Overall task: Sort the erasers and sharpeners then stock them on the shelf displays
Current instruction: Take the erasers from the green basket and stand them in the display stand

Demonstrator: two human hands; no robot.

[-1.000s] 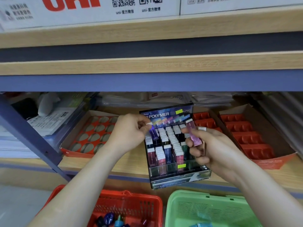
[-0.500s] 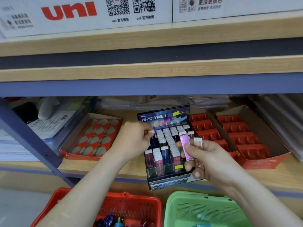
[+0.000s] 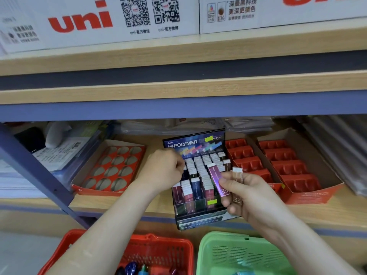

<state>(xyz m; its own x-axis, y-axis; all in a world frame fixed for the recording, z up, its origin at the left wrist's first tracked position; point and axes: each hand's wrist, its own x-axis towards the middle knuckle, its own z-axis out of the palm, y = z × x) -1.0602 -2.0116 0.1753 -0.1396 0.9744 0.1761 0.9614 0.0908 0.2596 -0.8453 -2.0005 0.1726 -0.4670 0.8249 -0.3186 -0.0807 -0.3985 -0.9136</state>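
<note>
The pink eraser (image 3: 218, 180) is pinched between the thumb and fingers of my right hand (image 3: 248, 195), tilted, with a brownish eraser (image 3: 237, 181) held just beside it in the same curled grip, both in front of the right side of the Hi-Polymer display box (image 3: 195, 142). Rows of sleeved erasers (image 3: 200, 171) stand upright in that box, which sits on the wooden shelf (image 3: 119, 203). My left hand (image 3: 164, 171) is curled at the left rows; its fingertips are blurred, so I cannot tell whether they grip anything. A red tray with oval holes (image 3: 111, 167) lies to the left and two red compartment trays (image 3: 294, 171) to the right. Below are a red basket (image 3: 158, 247) and a green basket (image 3: 238, 253).
</note>
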